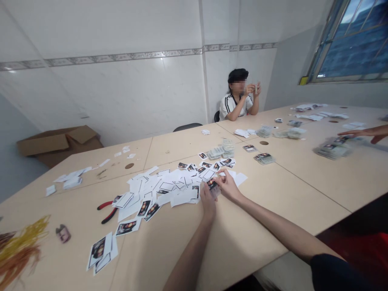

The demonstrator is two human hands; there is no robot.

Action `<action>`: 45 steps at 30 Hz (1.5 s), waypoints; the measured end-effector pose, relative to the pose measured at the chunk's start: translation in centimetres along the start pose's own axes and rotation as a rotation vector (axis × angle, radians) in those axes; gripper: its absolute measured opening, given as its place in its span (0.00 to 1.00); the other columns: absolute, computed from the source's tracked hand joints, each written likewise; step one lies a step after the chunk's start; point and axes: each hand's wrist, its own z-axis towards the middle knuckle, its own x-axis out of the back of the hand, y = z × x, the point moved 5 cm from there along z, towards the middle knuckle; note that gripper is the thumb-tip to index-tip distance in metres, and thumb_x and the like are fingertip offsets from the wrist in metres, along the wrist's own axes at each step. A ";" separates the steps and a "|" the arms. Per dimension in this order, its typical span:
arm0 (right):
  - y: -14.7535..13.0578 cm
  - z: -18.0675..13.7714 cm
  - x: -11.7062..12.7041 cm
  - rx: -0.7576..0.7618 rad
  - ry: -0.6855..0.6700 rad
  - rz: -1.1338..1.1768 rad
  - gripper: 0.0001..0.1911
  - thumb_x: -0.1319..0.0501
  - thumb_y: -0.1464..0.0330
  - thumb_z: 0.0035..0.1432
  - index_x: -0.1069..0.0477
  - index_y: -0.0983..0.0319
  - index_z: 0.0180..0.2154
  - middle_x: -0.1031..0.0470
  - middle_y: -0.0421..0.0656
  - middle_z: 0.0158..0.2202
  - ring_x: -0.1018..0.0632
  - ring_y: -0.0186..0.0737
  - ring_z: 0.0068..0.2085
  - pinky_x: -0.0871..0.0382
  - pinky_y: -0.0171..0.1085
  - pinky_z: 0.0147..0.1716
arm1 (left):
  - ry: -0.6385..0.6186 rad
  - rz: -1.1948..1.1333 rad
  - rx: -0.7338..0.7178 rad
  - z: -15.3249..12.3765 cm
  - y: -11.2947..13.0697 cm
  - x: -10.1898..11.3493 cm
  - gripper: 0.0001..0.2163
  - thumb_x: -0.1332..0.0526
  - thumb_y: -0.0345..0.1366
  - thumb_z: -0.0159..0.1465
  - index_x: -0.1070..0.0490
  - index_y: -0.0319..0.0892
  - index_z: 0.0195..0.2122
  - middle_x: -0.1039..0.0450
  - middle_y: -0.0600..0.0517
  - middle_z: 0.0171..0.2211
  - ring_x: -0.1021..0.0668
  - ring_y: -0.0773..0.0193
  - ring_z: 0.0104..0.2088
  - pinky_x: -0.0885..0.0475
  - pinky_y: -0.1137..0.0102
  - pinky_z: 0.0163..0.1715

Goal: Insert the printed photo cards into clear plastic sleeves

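In the head view, the right hand (228,186) pinches a small printed card (214,188) between finger and thumb, its fingers covering much of the print, which is hard to make out. The left hand (207,203) is curled just below the card, touching or nearly touching it; whether it grips the card, I cannot tell. Directly ahead of and left of the hands spread white paper scraps (169,186) and dark printed cards (203,167), with red-handled pliers (106,211) farther left.
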 end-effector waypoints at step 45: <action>-0.5 -1.5 -2.2 -0.181 -0.224 0.198 0.14 0.43 0.57 0.46 0.40 0.60 0.31 0.36 0.35 0.20 0.35 0.30 0.12 0.42 0.30 0.06 | -0.130 -0.033 0.047 -0.2 -1.3 -0.6 0.23 0.53 0.53 0.55 0.31 0.36 0.30 0.29 0.50 0.23 0.34 0.72 0.15 0.44 0.77 0.10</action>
